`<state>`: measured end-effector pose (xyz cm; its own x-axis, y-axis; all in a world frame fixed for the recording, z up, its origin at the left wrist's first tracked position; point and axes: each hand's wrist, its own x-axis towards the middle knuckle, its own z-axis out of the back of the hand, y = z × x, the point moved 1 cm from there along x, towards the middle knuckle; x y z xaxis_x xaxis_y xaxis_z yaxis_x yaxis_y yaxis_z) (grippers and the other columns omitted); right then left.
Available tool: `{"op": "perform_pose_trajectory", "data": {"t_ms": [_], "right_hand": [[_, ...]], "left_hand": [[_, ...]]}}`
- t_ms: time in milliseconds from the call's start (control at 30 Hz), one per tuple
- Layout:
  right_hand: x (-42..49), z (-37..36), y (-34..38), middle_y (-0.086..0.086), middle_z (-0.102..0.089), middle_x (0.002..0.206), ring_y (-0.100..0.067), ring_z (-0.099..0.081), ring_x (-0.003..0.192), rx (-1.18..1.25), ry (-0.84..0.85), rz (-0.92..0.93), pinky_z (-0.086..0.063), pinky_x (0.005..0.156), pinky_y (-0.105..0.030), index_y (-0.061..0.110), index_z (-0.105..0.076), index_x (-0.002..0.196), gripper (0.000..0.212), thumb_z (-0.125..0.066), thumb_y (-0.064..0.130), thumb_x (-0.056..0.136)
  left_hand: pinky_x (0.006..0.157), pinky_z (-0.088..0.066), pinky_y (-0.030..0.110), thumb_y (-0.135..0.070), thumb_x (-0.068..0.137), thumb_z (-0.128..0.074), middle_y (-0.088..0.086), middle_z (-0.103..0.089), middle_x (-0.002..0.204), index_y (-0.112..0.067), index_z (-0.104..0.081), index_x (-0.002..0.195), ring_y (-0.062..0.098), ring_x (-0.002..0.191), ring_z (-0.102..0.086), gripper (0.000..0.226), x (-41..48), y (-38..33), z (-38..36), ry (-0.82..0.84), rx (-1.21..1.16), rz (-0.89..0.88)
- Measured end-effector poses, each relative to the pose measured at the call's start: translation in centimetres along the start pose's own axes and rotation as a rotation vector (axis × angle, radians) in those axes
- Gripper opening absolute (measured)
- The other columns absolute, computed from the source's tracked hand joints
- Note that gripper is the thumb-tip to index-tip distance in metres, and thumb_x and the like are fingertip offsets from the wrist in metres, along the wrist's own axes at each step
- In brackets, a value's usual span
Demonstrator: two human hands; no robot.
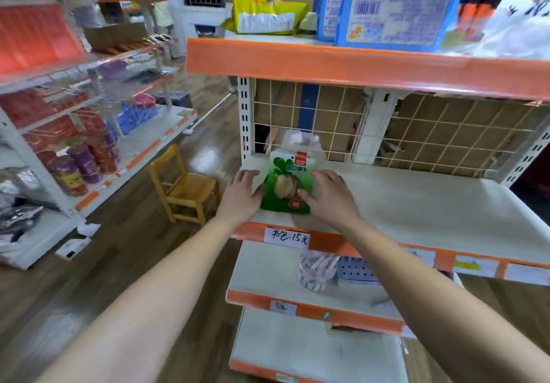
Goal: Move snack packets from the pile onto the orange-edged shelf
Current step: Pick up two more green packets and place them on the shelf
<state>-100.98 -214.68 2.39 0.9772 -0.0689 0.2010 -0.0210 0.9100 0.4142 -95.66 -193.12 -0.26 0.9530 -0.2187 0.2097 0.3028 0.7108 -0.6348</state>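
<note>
A green snack packet (285, 183) with a red and white top lies at the left end of the white orange-edged shelf (416, 204). My left hand (242, 195) touches the packet's left edge with straight fingers. My right hand (330, 195) rests on its right side, thumb lying across the front and fingers spread over the edge. The pile of packets is out of sight.
A handwritten price label (286, 236) hangs on the shelf's orange edge below the packet. Wire mesh (416, 132) backs the shelf. The shelf above holds blue packs (395, 16) and a yellow bag (268, 14). A small wooden chair (186, 186) stands on the left.
</note>
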Motion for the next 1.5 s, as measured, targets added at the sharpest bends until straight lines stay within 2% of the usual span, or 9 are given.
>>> {"op": "perform_pose_trajectory", "data": {"t_ms": [100,200,367,467,667,833,1167,1500], "right_hand": [[-0.7,0.3,1.5,-0.007,-0.043,0.151,-0.028,-0.038,0.138,-0.013,0.03,0.093,-0.034,0.113,-0.041,0.018,-0.041,0.149,0.062,-0.053,0.049,0.097],[-1.4,-0.5,3.8,-0.006,-0.039,0.155,-0.027,-0.033,0.143,-0.035,0.067,0.185,-0.031,0.115,-0.039,0.017,-0.039,0.15,0.061,-0.049,0.05,0.099],[-2.3,-3.0,9.2,-0.007,-0.035,0.158,-0.027,-0.028,0.146,-0.048,0.116,0.352,-0.021,0.119,-0.04,0.018,-0.038,0.151,0.058,-0.045,0.048,0.102],[-2.4,-4.9,13.4,-0.006,-0.038,0.156,-0.026,-0.03,0.146,-0.052,0.128,0.464,-0.021,0.119,-0.038,0.02,-0.039,0.15,0.056,-0.043,0.049,0.102],[-2.2,-10.6,23.3,0.006,-0.041,0.153,-0.02,-0.034,0.144,-0.007,0.187,0.584,-0.036,0.117,-0.048,0.032,-0.04,0.147,0.054,-0.043,0.058,0.099],[-2.4,-16.5,32.7,0.003,-0.038,0.157,-0.021,-0.027,0.149,-0.019,0.268,0.674,-0.026,0.12,-0.041,0.029,-0.037,0.152,0.059,-0.042,0.057,0.1],[-1.4,-26.7,48.2,0.0,-0.044,0.153,-0.021,-0.032,0.145,-0.018,0.334,0.796,-0.028,0.118,-0.037,0.025,-0.041,0.15,0.059,-0.042,0.057,0.1],[3.9,-36.8,59.5,-0.002,-0.04,0.156,-0.024,-0.03,0.146,-0.021,0.4,0.884,-0.026,0.119,-0.039,0.024,-0.041,0.149,0.056,-0.041,0.054,0.102]], "left_hand": [[0.112,-0.036,0.051,-0.047,0.101,-0.043,0.005,-0.045,0.149,-0.022,-0.048,0.144,0.032,0.138,-0.039,0.05,-2.8,-0.2,1.3,-0.032,0.14,-0.05],[0.11,-0.038,0.052,-0.058,0.094,-0.033,0.001,-0.047,0.149,-0.024,-0.049,0.143,0.027,0.137,-0.041,0.061,-5.9,-0.2,2.8,-0.103,0.229,-0.032],[0.118,-0.03,0.049,-0.058,0.098,-0.034,-0.001,-0.041,0.155,-0.025,-0.045,0.147,0.024,0.144,-0.034,0.06,-10.3,2.6,5.7,-0.175,0.384,0.031],[0.121,-0.023,0.048,-0.057,0.1,-0.036,-0.004,-0.036,0.158,-0.03,-0.041,0.148,0.021,0.146,-0.03,0.056,-12.3,5.4,8.3,-0.197,0.447,0.101],[0.122,-0.022,0.052,-0.059,0.1,-0.035,-0.005,-0.028,0.162,-0.032,-0.036,0.151,0.021,0.149,-0.024,0.057,-16.6,12.5,15.0,-0.231,0.457,0.304],[0.12,-0.027,0.049,-0.056,0.1,-0.038,-0.003,-0.031,0.16,-0.028,-0.036,0.151,0.021,0.147,-0.029,0.059,-19.8,19.8,21.0,-0.264,0.43,0.42],[0.12,-0.023,0.044,-0.056,0.101,-0.037,-0.006,-0.028,0.161,-0.031,-0.036,0.151,0.019,0.147,-0.026,0.056,-24.3,33.3,30.9,-0.282,0.45,0.57],[0.121,-0.022,0.046,-0.057,0.101,-0.037,-0.006,-0.026,0.163,-0.029,-0.036,0.151,0.019,0.149,-0.023,0.058,-22.0,45.2,37.5,-0.279,0.454,0.653]]}}
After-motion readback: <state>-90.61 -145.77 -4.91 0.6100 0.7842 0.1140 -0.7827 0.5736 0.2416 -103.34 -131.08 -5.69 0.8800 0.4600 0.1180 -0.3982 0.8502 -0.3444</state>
